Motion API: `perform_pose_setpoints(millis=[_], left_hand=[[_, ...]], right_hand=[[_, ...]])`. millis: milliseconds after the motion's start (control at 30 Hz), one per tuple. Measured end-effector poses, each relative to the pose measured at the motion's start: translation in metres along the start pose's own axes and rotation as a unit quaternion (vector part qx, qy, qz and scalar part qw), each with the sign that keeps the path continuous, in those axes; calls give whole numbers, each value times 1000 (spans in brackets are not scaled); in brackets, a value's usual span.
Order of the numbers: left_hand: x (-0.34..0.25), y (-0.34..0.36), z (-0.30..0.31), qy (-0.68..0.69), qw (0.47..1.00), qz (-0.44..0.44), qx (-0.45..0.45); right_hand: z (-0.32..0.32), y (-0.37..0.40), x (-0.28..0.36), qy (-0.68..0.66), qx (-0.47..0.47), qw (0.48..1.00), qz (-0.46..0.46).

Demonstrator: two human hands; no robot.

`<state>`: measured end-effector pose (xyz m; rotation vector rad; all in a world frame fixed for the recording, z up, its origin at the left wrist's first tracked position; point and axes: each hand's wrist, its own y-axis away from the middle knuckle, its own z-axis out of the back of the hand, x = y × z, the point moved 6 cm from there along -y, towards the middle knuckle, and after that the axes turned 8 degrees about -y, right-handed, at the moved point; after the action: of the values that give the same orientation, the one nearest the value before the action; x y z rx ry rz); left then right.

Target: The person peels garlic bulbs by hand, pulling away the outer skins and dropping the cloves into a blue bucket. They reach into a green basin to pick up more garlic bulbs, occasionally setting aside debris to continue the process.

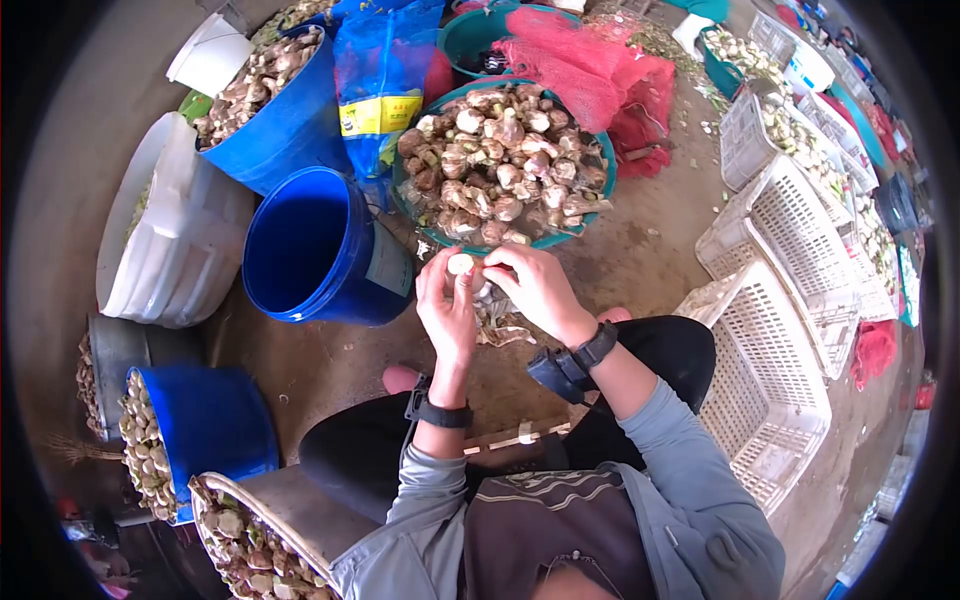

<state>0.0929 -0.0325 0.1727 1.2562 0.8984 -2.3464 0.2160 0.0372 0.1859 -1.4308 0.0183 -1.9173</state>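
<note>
Near the green plastic tub (607, 168), left hand (447, 310) grips a round, pale bulb (460, 264), half hidden; I can't tell what right hand (540, 292) pinches.

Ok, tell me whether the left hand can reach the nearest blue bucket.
Probably yes: nothing visible stands between the left hand and the blue bucket to its left, though the hand holds a pale round piece.
</note>
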Motion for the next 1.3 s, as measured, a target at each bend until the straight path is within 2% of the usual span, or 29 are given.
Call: perform_pose_setpoints(millis=[67, 100, 167, 233, 267, 300, 333, 367, 433, 467, 500, 533, 567, 600, 633, 667, 700, 733, 767, 833, 867, 900, 933, 967, 1000, 1067, 1100, 1167, 1300], left_hand=[[-11, 3, -1, -97, 993, -62, -17], [-11, 4, 0, -95, 994, -59, -14], [-23, 0, 1, -135, 983, -123, 12], [-23, -3, 6, -132, 981, -138, 31], [-13, -7, 5, 23, 993, -80, 81], [-8, -9, 4, 177, 976, -20, 128], [-4, -8, 6, 263, 950, 40, 162], [3, -8, 0, 385, 910, 66, 140], [29, -2, -16, 396, 889, 197, 118], [38, 2, -22, 368, 886, 253, 124], [41, 11, -28, 448, 834, 298, 119], [45, 16, -34, 475, 812, 323, 100], [47, 18, -37, 500, 789, 347, 83], [50, 17, -36, 514, 767, 377, 71], [67, 14, -42, 570, 736, 357, 78], [71, 13, -41, 574, 729, 364, 82], [70, 10, -39, 578, 722, 371, 84], [75, 8, -32, 570, 728, 380, 29], [77, 6, -23, 559, 732, 388, -27], [83, 5, -13, 578, 715, 392, -32], [78, 2, -11, 570, 738, 361, -17], [74, 3, -11, 562, 758, 332, 1], [74, 2, -14, 557, 773, 302, 4], [67, 1, -15, 521, 794, 312, -10], [63, -1, -19, 529, 800, 281, -3], [60, 5, -24, 526, 809, 261, -27], [48, 6, -20, 470, 848, 234, -73], [27, 6, -16, 386, 893, 209, -95], [16, 12, -24, 348, 917, 162, -107]], right_hand=[[2, 1, 1, 30, -1, 1000, 5], [2, 2, 3, 56, -3, 998, 17], [5, 1, 6, 53, -13, 998, 19], [4, 1, 2, -38, -6, 998, -43], [-4, 4, -17, -180, 11, 978, -104], [-18, 5, -33, -429, 38, 874, -224], [-20, 10, -40, -512, 56, 814, -271], [-20, 11, -34, -587, 75, 742, -313], [-23, 11, -27, -597, 55, 737, -312], [-14, 6, -22, -401, 49, 892, -204], [-7, 3, -9, -177, 38, 980, -81], [-8, 4, 3, -99, 23, 995, -1], [-12, 7, 9, -25, 45, 998, 32], [-19, 12, 11, -63, 72, 995, 15], [-25, 15, 12, -101, 101, 990, -3], [-30, 15, 10, -198, 172, 964, -48], [-24, 12, 15, -199, 176, 963, -46], [-14, 7, 10, -369, 130, 908, -149], [-8, 5, 3, -523, 80, 812, -248], [28, -6, -10, -446, 31, 871, -203], [20, -6, -37, -299, 42, 942, -148], [21, -5, -21, 39, 45, 997, -43], [12, -1, -6, 25, 36, 999, 14], [0, -2, 16, 15, 26, 997, 78], [-11, -2, 28, -39, 36, 998, 44], [-20, 0, 27, 33, -24, 998, 56], [-19, -1, 24, 68, -51, 995, 48], [-17, 1, 17, 59, -64, 995, 40], [-7, 3, 9, 66, -88, 994, 21]])
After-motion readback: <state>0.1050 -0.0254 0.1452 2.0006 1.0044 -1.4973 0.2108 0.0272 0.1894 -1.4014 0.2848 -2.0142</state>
